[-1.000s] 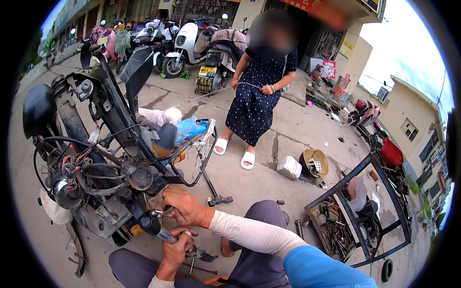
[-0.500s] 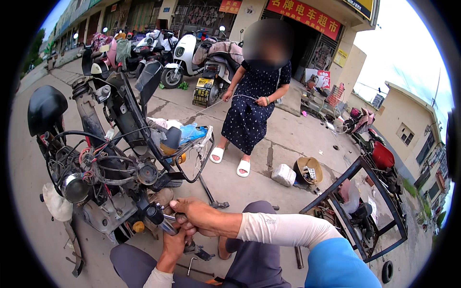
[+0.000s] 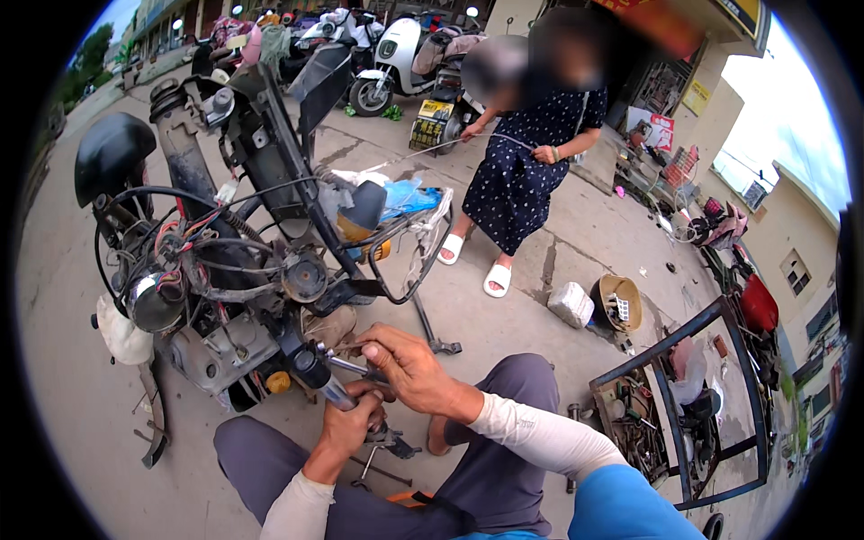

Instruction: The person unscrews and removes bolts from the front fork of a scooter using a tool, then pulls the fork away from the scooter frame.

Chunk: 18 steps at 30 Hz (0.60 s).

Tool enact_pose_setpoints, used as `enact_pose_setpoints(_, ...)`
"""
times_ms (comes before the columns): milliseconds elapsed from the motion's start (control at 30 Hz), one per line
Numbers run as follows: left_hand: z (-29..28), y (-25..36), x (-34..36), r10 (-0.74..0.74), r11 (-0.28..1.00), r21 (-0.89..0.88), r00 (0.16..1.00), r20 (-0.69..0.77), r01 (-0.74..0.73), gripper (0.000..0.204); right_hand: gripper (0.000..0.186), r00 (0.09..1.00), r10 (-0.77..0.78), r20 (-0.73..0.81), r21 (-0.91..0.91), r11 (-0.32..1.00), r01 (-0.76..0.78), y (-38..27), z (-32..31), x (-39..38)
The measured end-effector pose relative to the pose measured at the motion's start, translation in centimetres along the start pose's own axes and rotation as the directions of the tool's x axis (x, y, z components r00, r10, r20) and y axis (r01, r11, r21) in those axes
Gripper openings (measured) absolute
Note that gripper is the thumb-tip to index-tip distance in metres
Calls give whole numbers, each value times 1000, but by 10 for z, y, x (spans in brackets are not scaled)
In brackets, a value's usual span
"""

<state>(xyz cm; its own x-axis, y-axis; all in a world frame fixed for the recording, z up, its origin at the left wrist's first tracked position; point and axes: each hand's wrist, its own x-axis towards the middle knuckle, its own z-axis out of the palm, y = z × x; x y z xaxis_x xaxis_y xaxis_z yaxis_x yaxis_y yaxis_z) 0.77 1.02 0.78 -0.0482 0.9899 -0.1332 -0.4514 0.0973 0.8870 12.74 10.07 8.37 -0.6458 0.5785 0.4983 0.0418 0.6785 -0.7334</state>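
Observation:
A stripped-down scooter (image 3: 234, 306) stands at my left, its wiring and frame exposed. My left hand (image 3: 349, 425) is closed around a silver metal tube (image 3: 337, 393) with a dark collar, which slants down from the scooter's front. My right hand (image 3: 416, 371) is just above it, fingers bent toward the tube's upper end. A thin chrome rod (image 3: 349, 365), like a wrench handle, runs from beside the collar to under my right palm. Whatever sits in the right fingertips is too small to make out. Below my left hand are a dark metal bracket (image 3: 394, 443) and a bent rod (image 3: 366, 468).
A person in a dark dress (image 3: 531, 171) stands ahead, holding a thin cord. A tan bucket (image 3: 621, 301) and a whitish plastic jug (image 3: 571, 304) sit to the right. Beyond my right knee is a metal frame (image 3: 760, 405) around tools and parts. Parked scooters (image 3: 396, 54) line the back.
My view has turned, so the scene sits further right or higher. My right hand has lifted off my left and opened a gap showing the chrome rod. The left keeps hold of the tube.

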Motion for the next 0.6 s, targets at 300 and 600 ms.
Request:
enact_pose_setpoints(300,-2,4,-4,-9,998,65,997,75,4,16,14,991,-134,22,24,991,134,23,3,3)
enact_pose_setpoints(600,4,7,0,-43,997,70,995,85,38,16,11,950,-303,74,-17,952,305,37,-4,18)
